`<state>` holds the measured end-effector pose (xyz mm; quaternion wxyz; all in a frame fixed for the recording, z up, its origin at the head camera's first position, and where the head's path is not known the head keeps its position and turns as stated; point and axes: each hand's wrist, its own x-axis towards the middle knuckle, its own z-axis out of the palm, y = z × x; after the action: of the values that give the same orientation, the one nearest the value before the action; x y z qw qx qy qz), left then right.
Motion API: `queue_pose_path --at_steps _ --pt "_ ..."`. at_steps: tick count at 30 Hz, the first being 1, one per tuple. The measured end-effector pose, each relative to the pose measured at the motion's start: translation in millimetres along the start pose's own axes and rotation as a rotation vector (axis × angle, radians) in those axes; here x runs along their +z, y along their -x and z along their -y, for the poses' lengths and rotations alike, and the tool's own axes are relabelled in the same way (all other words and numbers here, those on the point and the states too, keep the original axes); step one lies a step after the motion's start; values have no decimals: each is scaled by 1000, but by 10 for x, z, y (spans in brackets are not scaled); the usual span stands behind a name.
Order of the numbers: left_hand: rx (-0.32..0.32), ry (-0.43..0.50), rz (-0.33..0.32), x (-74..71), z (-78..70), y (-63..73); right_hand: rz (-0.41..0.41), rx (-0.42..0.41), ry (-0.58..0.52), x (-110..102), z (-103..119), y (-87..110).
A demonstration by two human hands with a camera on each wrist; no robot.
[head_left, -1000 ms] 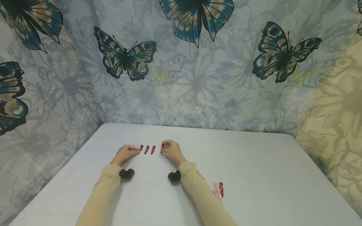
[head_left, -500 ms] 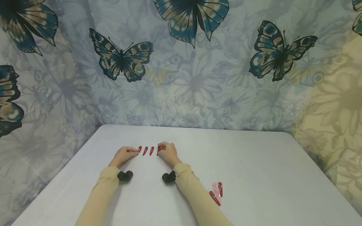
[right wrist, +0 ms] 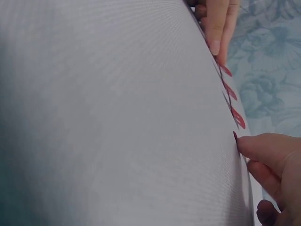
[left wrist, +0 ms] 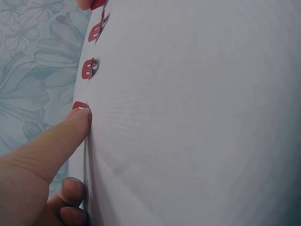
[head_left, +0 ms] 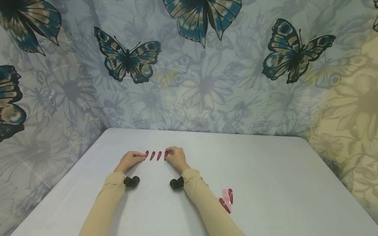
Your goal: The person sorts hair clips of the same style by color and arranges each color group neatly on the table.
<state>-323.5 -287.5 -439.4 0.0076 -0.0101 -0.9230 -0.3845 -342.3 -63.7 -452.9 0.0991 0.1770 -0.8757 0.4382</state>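
Red snap hair clips stand in a short row across the far part of the white table (head_left: 265,170). At the row's left end, my left hand (head_left: 131,160) pinches a red hair clip (left wrist: 81,105) between thumb and finger. My right hand (head_left: 177,159) pinches the clip at the right end (head_left: 166,154), its thumb tip covering most of that clip in the right wrist view. Between the hands lie two more red clips, the second clip (head_left: 152,155) and the third clip (head_left: 159,155), slightly slanted and apart from each other.
A small pile of pink clips (head_left: 226,196) and red clips (head_left: 230,196) lies nearer, just right of the right sleeve (head_left: 206,200). Black wrist cameras (head_left: 132,181) sit on both wrists. Behind the table's far edge hangs a butterfly-patterned cloth (head_left: 206,98).
My right hand has moved left with its clip, bringing it closer to the row, then stayed there. The left hand keeps its place at the leftmost clip. More of the pile shows beside the right sleeve.
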Motion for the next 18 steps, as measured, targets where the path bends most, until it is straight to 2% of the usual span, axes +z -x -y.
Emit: queue_pose_path --at_steps 9,18 --pt "21 -1 2 -30 -58 23 -10 -13 17 -17 3 -2" --pt "6 25 1 -7 -4 21 -2 -54 47 -42 22 39"
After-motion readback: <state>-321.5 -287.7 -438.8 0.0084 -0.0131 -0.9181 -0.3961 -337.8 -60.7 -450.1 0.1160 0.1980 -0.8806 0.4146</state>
